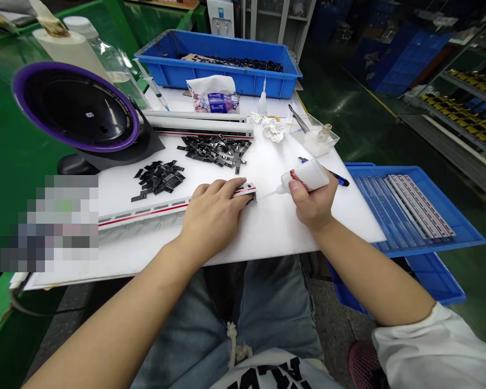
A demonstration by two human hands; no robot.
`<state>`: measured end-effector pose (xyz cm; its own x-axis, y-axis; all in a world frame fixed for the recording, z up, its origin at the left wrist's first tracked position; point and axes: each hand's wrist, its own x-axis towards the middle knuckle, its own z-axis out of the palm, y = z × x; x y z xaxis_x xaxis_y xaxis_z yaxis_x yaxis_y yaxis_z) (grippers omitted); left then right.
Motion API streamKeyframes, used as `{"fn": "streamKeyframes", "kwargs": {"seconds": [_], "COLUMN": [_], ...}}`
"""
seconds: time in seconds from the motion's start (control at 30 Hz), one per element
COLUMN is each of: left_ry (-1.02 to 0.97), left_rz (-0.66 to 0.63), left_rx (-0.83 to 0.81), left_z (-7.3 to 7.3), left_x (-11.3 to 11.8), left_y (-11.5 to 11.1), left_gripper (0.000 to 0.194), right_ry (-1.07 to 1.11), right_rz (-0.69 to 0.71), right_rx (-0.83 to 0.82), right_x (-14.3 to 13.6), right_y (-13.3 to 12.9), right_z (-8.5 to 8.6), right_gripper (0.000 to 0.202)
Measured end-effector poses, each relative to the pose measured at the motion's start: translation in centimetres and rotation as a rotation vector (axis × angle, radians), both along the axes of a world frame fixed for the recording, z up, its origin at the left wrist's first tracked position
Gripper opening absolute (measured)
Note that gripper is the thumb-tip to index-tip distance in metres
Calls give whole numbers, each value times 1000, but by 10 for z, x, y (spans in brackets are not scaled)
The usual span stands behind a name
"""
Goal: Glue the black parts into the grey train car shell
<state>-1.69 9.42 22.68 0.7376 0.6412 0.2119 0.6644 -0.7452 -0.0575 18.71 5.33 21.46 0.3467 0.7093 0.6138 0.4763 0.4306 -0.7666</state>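
My left hand [213, 219] is wrapped over the right part of a long white strip with a red stripe [157, 210], which lies on the white board [275, 232]. My right hand [316, 202] grips a white squeeze bottle [308, 175] with red print. The bottle is tilted, and its thin nozzle points left, close to the strip's right end. Beyond my left hand lie two piles of small black parts, a smaller one [162, 177] and a larger one [216, 148]. More long white strips [202, 127] rest behind them.
A purple-rimmed black fan [79, 108] stands at the left. At the back are a blue bin [174, 70], a tissue pack [214, 96] and a small upright bottle [262, 101]. A cutter knife [341, 180] lies behind my right hand. Striped strips fill part of the right blue tray [465, 243].
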Motion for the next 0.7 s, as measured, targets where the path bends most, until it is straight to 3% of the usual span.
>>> {"fn": "streamKeyframes", "kwargs": {"seconds": [0.2,0.7], "left_ry": [0,-14], "left_rz": [1,1], "left_rx": [10,28], "left_z": [0,-2], "left_x": [1,1], "left_y": [-1,-2], "left_gripper": [34,34], "right_ry": [-23,-26], "right_rz": [19,-8], "right_rx": [41,8], "right_x": [-2,-3], "right_y": [2,4], "right_z": [-2,-2], "right_gripper": [13,24]}}
